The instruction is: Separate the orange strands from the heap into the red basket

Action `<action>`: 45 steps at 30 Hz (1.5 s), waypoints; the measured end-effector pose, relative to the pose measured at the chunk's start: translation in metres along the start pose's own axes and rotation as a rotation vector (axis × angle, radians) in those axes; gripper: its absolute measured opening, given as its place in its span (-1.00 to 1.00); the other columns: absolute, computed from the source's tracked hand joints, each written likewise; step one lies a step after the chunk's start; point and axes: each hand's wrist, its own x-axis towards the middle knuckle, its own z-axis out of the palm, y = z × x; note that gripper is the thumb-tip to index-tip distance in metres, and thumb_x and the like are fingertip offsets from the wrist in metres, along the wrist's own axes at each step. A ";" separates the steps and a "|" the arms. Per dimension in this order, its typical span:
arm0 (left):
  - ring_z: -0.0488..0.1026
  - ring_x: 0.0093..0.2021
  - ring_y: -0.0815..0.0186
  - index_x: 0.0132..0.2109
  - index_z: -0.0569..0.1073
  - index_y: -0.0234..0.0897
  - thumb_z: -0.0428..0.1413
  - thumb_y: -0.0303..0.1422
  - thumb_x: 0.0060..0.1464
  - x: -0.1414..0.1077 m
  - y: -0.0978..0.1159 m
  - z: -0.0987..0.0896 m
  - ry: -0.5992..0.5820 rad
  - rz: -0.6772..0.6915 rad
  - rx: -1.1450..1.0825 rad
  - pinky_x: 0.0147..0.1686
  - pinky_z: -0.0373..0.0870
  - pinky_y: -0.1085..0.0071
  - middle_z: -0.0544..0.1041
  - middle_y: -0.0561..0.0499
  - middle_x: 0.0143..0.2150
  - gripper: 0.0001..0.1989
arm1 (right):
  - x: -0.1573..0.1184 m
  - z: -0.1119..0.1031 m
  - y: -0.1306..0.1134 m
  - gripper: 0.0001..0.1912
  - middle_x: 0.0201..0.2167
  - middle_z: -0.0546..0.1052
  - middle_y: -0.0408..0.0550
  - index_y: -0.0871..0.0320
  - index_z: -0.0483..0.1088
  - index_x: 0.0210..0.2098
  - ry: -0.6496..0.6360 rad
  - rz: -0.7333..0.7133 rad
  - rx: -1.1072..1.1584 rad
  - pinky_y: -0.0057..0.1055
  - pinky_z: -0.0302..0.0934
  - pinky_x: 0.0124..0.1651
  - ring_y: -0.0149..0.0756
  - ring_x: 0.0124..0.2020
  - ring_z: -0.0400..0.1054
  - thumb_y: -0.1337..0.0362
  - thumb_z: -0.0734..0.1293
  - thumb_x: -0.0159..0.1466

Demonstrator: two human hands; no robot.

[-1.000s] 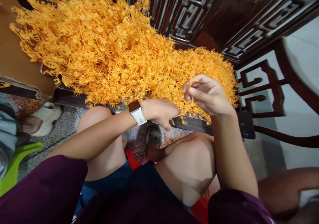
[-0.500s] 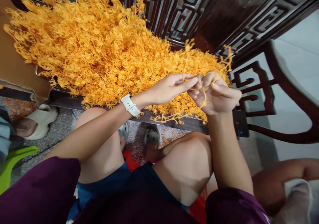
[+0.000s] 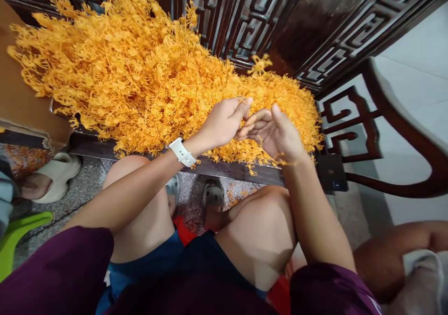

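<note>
My left hand [image 3: 226,121], with a white watch [image 3: 182,152] on the wrist, pinches a thin orange branching sprig between thumb and fingers. The sprig's spidery head [image 3: 260,65] sticks up above both hands. Close beside it, my right hand [image 3: 278,135] is palm up, its thumb raised and apart from the loosely stretched fingers. Its fingertips come up against the left hand. A thin orange strand [image 3: 270,152] crosses the right palm near the wrist. Behind the hands spreads a big heap of similar orange sprigs [image 3: 140,72].
The heap lies on a dark wooden bench [image 3: 94,146] with a carved lattice back [image 3: 252,21] and curved armrest [image 3: 416,189]. A cardboard box [image 3: 28,86] stands left, a dark box-shaped object [image 3: 332,172] right. Orange scraps [image 3: 238,194] litter the floor. Another person's leg [image 3: 395,254] is at right.
My hands have moved left and slightly apart. The right hand has opened from its pinch and turned palm up, while the left keeps its pinch on the sprig.
</note>
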 end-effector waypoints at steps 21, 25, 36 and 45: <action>0.56 -0.31 0.22 0.08 0.62 -0.26 -0.03 -0.44 0.38 0.004 0.010 -0.034 -0.097 0.478 0.970 -0.25 0.35 0.31 0.65 -0.08 -0.36 -0.66 | -0.018 0.024 -0.013 -0.71 -0.51 0.63 -0.04 0.24 0.59 -0.21 -0.751 0.126 0.074 -0.55 0.37 -0.40 -0.43 -0.55 0.51 0.12 0.42 0.46; 0.52 -0.42 0.14 0.11 0.59 -0.37 -0.10 -0.53 0.29 0.022 -0.001 -0.064 0.015 0.248 1.165 -0.41 0.20 0.26 0.64 -0.17 -0.37 -0.57 | -0.028 0.059 0.004 -0.75 -0.27 0.69 0.13 0.17 0.67 -0.22 -1.659 0.260 0.176 -0.42 0.49 -0.15 -0.15 -0.23 0.66 0.10 0.57 0.28; 0.53 -0.30 0.12 -0.07 0.56 -0.23 -0.10 -0.58 0.29 0.008 0.014 -0.063 -0.162 0.389 1.187 -0.32 0.19 0.23 0.64 -0.16 -0.31 -0.65 | -0.020 0.008 -0.037 -0.34 -0.51 0.29 -0.18 -0.02 0.50 0.02 0.264 -0.333 0.159 -0.31 0.13 -0.44 -0.30 -0.53 0.01 -0.39 0.16 0.37; 0.57 -0.32 0.12 0.02 0.54 -0.28 -0.01 -0.52 0.33 0.004 0.014 -0.047 -0.299 0.382 1.202 -0.34 0.16 0.27 0.67 -0.19 -0.28 -0.73 | -0.021 0.028 0.001 -0.66 -0.27 0.50 -0.13 0.00 0.49 0.05 0.269 -0.387 -0.730 -0.25 0.20 -0.19 -0.28 -0.31 0.31 0.16 0.51 0.32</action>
